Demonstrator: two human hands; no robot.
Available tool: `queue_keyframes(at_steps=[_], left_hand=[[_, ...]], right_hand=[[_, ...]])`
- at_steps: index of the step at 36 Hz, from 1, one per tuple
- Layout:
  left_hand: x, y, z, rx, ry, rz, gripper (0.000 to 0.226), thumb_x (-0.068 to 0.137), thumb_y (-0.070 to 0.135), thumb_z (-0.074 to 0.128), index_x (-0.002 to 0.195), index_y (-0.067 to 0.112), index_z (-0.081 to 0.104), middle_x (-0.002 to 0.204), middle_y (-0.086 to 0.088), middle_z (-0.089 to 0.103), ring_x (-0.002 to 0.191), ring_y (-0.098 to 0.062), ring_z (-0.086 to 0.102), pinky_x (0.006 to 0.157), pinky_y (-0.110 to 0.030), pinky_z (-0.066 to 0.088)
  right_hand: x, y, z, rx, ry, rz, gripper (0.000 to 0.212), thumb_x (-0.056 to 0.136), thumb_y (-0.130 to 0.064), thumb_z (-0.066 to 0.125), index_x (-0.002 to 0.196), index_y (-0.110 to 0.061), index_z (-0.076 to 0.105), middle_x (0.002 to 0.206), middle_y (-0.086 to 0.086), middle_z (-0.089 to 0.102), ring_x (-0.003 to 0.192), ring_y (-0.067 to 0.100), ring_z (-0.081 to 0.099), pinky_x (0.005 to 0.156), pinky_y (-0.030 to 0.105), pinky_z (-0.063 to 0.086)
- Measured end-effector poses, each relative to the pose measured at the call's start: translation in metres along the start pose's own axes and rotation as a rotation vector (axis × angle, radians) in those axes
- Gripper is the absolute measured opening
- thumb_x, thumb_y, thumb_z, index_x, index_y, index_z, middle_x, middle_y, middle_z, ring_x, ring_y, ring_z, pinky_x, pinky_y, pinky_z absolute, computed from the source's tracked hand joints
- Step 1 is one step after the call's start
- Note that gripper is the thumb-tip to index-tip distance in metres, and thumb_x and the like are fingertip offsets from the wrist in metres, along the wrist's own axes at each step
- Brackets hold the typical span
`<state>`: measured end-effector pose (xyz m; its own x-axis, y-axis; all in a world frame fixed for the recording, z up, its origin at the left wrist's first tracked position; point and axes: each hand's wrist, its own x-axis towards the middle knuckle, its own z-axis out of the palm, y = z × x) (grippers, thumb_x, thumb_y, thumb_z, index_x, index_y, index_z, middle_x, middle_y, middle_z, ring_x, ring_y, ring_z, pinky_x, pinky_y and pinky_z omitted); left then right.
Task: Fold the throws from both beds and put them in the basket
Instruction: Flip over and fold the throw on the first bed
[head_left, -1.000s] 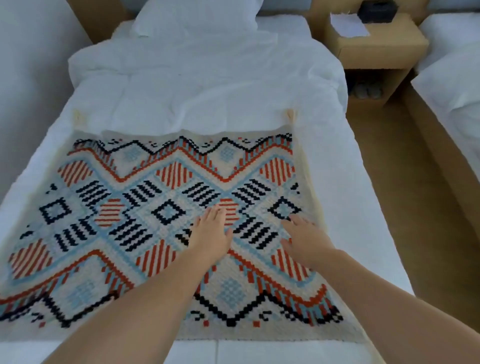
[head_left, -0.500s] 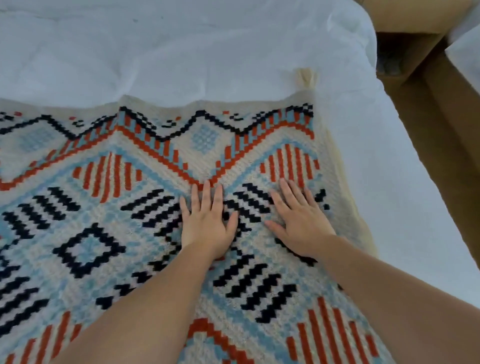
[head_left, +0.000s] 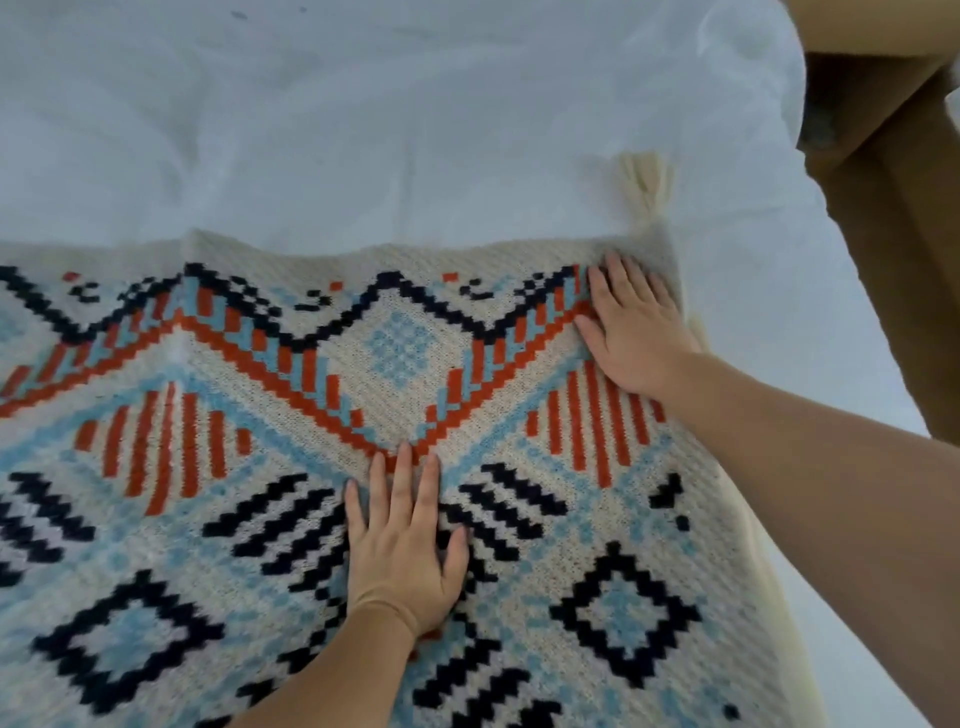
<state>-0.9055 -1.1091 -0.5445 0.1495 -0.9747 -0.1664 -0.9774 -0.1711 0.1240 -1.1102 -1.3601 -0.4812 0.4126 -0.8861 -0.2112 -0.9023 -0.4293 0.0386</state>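
Note:
A cream knitted throw (head_left: 395, 343) with orange, light blue and black zigzags and diamonds lies spread flat on the white bed (head_left: 363, 114). A cream tassel (head_left: 647, 182) hangs off its far right corner. My left hand (head_left: 402, 545) lies flat on the middle of the throw, fingers pointing away from me. My right hand (head_left: 631, 327) presses flat on the throw just inside that far right corner, fingers slightly spread. Neither hand grips the fabric. No basket is in view.
White bedding extends beyond the throw's far edge and along its right side (head_left: 810, 332). A wooden nightstand (head_left: 862, 78) stands at the top right, with brown floor (head_left: 924, 249) beside the bed.
The view has closed in on the throw's far right corner. My right hand slid forward and right from the middle to that corner. My left hand stayed flat near the centre.

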Motion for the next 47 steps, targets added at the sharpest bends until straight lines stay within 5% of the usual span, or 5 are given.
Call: queue_keyframes(at_steps=[15, 19, 35, 41, 47], left_hand=[[0.001, -0.002, 0.007, -0.012, 0.019, 0.011, 0.072, 0.091, 0.054, 0.008, 0.151, 0.015, 0.002, 0.158, -0.010, -0.001, 0.145, -0.034, 0.003, 0.115, -0.052, -0.002], [0.002, -0.002, 0.007, 0.002, 0.025, 0.010, 0.073, 0.090, 0.052, 0.019, 0.151, 0.013, 0.008, 0.158, -0.011, 0.006, 0.145, -0.033, 0.007, 0.115, -0.053, 0.001], [-0.010, 0.036, -0.106, -0.283, 0.028, -0.104, 0.068, 0.095, 0.038, 0.038, 0.150, 0.017, 0.005, 0.159, -0.003, 0.007, 0.145, -0.021, 0.011, 0.119, -0.040, 0.013], [0.013, 0.081, -0.193, -0.300, 0.009, 0.065, 0.089, 0.087, -0.004, 0.043, 0.147, 0.036, -0.009, 0.155, 0.017, -0.016, 0.062, -0.018, 0.061, 0.052, -0.033, 0.057], [-0.002, 0.095, -0.220, -0.235, -0.057, 0.193, 0.022, 0.091, 0.010, 0.046, 0.110, 0.018, 0.052, 0.119, -0.004, 0.048, 0.086, -0.022, 0.056, 0.076, -0.040, 0.053]], right_hand=[[0.039, 0.029, -0.039, -0.177, 0.143, 0.056, 0.039, 0.082, -0.006, 0.050, 0.120, -0.012, 0.052, 0.113, 0.013, 0.056, 0.111, 0.032, 0.048, 0.098, 0.044, 0.031], [0.029, 0.044, -0.049, -0.153, 0.138, 0.121, 0.014, 0.085, -0.002, 0.047, 0.092, -0.009, 0.057, 0.079, 0.006, 0.050, 0.084, 0.030, 0.049, 0.084, 0.041, 0.038], [-0.145, 0.037, -0.111, 0.029, 0.121, -0.060, 0.019, 0.092, 0.000, 0.041, 0.089, -0.016, 0.050, 0.076, -0.001, 0.047, 0.072, 0.022, 0.048, 0.059, 0.032, 0.035], [-0.219, 0.024, -0.138, 0.018, 0.065, -0.133, 0.040, 0.089, 0.001, 0.040, 0.122, -0.020, 0.050, 0.101, 0.001, 0.054, 0.095, 0.022, 0.053, 0.068, 0.029, 0.036], [-0.268, 0.022, -0.151, 0.024, 0.052, -0.150, 0.039, 0.092, -0.002, 0.040, 0.125, -0.020, 0.049, 0.102, 0.000, 0.054, 0.090, 0.017, 0.047, 0.068, 0.025, 0.030]])
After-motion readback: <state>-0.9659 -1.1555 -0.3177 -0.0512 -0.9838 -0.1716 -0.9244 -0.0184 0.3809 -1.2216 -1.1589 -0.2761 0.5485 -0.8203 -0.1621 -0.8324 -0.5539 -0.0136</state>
